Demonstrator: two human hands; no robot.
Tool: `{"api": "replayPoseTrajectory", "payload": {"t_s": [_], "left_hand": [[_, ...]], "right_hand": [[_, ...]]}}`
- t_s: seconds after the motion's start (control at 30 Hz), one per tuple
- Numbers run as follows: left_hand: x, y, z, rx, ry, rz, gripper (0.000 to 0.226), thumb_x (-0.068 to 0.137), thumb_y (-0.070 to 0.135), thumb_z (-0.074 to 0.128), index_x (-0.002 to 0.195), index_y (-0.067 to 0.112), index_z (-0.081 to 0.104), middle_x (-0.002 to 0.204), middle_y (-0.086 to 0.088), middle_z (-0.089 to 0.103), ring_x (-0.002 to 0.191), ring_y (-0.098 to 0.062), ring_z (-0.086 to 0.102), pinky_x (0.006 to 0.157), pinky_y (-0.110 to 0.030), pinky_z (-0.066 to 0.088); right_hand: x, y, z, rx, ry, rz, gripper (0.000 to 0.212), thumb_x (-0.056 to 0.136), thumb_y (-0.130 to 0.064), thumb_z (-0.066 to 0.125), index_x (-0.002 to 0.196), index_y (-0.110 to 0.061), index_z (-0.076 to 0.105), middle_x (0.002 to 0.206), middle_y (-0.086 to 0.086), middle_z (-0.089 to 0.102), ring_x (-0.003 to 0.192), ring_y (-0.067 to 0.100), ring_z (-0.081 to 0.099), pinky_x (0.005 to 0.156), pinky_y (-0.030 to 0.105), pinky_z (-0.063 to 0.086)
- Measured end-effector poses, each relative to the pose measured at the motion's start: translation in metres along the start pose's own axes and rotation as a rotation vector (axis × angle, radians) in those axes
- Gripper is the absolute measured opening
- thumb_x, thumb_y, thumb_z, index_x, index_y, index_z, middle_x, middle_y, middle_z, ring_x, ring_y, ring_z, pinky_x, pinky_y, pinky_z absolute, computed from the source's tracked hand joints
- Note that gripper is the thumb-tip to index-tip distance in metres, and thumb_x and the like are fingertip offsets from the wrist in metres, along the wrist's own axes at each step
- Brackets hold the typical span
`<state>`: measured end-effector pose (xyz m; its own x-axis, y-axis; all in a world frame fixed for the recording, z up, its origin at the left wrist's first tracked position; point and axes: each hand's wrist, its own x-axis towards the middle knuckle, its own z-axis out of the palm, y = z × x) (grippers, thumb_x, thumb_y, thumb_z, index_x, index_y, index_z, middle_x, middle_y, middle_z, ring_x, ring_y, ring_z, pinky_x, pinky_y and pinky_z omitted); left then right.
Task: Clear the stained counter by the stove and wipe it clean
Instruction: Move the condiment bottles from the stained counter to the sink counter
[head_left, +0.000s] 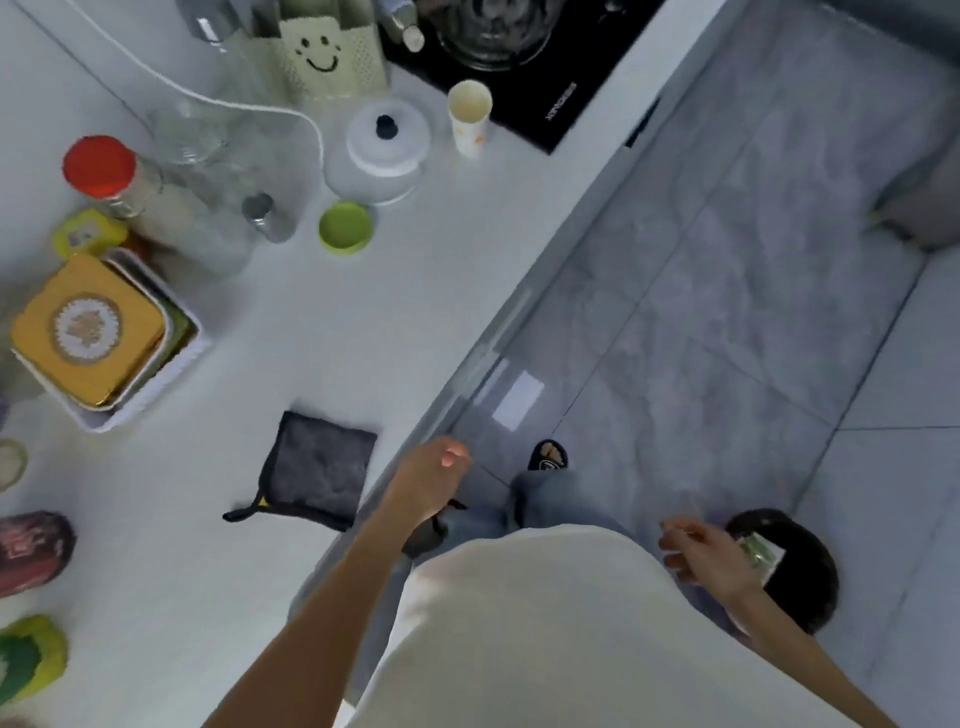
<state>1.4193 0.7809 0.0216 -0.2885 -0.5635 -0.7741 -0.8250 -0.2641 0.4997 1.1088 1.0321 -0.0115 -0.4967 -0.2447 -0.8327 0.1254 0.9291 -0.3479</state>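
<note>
the grey cloth (317, 470) lies flat near the tabletop (322, 332) front edge. the paper cup (469, 117) stands beside the stove (545, 67). left hand (431, 480) fingers loosely curled, holding nothing; right hand (709, 553) fingers relaxed above the bin (800, 566).

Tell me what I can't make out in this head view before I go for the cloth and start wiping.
- Stains on the counter: none discernible; blur and glare.
- Right hand: motion-blurred over the black bin; grip unclear.
- Paper cup: whether it holds anything can't be told.
- Dark red and green items: cut off by the left edge.
- Pot on the stove: cut off by the top edge.
</note>
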Motion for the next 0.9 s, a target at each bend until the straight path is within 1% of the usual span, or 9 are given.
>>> {"api": "replayPoseTrajectory", "payload": {"t_s": [0.07, 0.13, 0.27, 0.37, 0.43, 0.5, 0.67, 0.8, 0.9], "left_hand": [[0.016, 0.028, 0.009, 0.046, -0.035, 0.011, 0.025, 0.103, 0.027, 0.051, 0.118, 0.028, 0.071, 0.112, 0.002, 0.075, 0.101, -0.018, 0.069, 0.086, -0.028, 0.055], [0.032, 0.049, 0.018, 0.134, -0.043, 0.021, 0.024, 0.103, 0.026, 0.051, 0.116, 0.029, 0.071, 0.112, 0.002, 0.074, 0.105, -0.021, 0.069, 0.096, -0.036, 0.055], [0.054, 0.073, 0.033, 0.295, -0.058, 0.033, 0.016, 0.107, 0.026, 0.053, 0.102, 0.031, 0.067, 0.102, 0.006, 0.069, 0.098, -0.018, 0.065, 0.078, -0.025, 0.046], [0.066, 0.085, 0.037, 0.378, -0.062, -0.010, 0.015, 0.106, 0.023, 0.056, 0.100, 0.025, 0.071, 0.101, 0.005, 0.067, 0.096, -0.015, 0.060, 0.081, -0.025, 0.039], [0.073, 0.094, 0.036, 0.420, -0.089, -0.049, 0.017, 0.105, 0.026, 0.058, 0.109, 0.021, 0.074, 0.103, 0.005, 0.069, 0.097, -0.014, 0.060, 0.083, -0.025, 0.040], [0.082, 0.105, 0.030, 0.434, -0.119, -0.102, 0.017, 0.103, 0.028, 0.058, 0.109, 0.023, 0.074, 0.103, 0.004, 0.073, 0.098, -0.017, 0.064, 0.081, -0.026, 0.043], [0.125, 0.149, 0.016, 0.465, -0.172, -0.161, 0.016, 0.102, 0.032, 0.059, 0.103, 0.029, 0.075, 0.098, 0.007, 0.076, 0.089, -0.010, 0.069, 0.069, -0.020, 0.048], [0.185, 0.215, 0.007, 0.405, -0.185, -0.155, 0.024, 0.102, 0.019, 0.054, 0.090, 0.020, 0.074, 0.089, -0.003, 0.077, 0.094, -0.033, 0.074, 0.075, -0.033, 0.050], [0.229, 0.283, 0.006, 0.392, -0.206, -0.099, 0.022, 0.103, 0.015, 0.052, 0.103, 0.012, 0.074, 0.107, -0.016, 0.077, 0.107, -0.042, 0.072, 0.087, -0.039, 0.057]], "right_hand": [[0.008, 0.008, -0.013, 0.069, 0.021, 0.045, 0.013, 0.103, -0.009, 0.061, 0.108, -0.005, 0.072, 0.085, 0.012, 0.071, 0.060, 0.020, 0.059, 0.051, 0.022, 0.044], [0.018, 0.008, -0.027, 0.106, 0.026, 0.077, 0.014, 0.103, -0.009, 0.060, 0.110, -0.004, 0.072, 0.087, 0.013, 0.071, 0.065, 0.024, 0.060, 0.057, 0.027, 0.045], [0.041, -0.019, -0.057, 0.148, 0.001, 0.056, 0.016, 0.105, -0.009, 0.056, 0.114, -0.007, 0.069, 0.091, 0.013, 0.069, 0.070, 0.025, 0.060, 0.060, 0.029, 0.042], [0.062, -0.051, -0.078, 0.194, -0.001, 0.002, 0.016, 0.104, -0.009, 0.055, 0.113, -0.011, 0.067, 0.095, 0.012, 0.070, 0.070, 0.022, 0.061, 0.063, 0.030, 0.043], [0.078, -0.076, -0.094, 0.251, 0.020, -0.030, 0.012, 0.104, -0.012, 0.057, 0.104, -0.016, 0.068, 0.094, 0.011, 0.071, 0.071, 0.022, 0.062, 0.066, 0.031, 0.045], [0.093, -0.100, -0.110, 0.305, 0.053, -0.051, 0.013, 0.102, -0.015, 0.061, 0.096, -0.023, 0.070, 0.092, 0.007, 0.074, 0.072, 0.022, 0.065, 0.066, 0.032, 0.048], [0.127, -0.155, -0.149, 0.374, 0.106, -0.064, 0.011, 0.100, -0.024, 0.064, 0.102, -0.027, 0.074, 0.092, -0.002, 0.078, 0.075, 0.016, 0.073, 0.065, 0.025, 0.053], [0.151, -0.181, -0.172, 0.411, 0.133, -0.014, 0.011, 0.102, -0.022, 0.063, 0.105, -0.022, 0.073, 0.094, 0.004, 0.077, 0.077, 0.021, 0.071, 0.070, 0.031, 0.052], [0.165, -0.185, -0.187, 0.432, 0.125, 0.064, 0.014, 0.103, -0.014, 0.059, 0.108, -0.014, 0.072, 0.096, 0.010, 0.074, 0.075, 0.025, 0.066, 0.067, 0.032, 0.048]]}}
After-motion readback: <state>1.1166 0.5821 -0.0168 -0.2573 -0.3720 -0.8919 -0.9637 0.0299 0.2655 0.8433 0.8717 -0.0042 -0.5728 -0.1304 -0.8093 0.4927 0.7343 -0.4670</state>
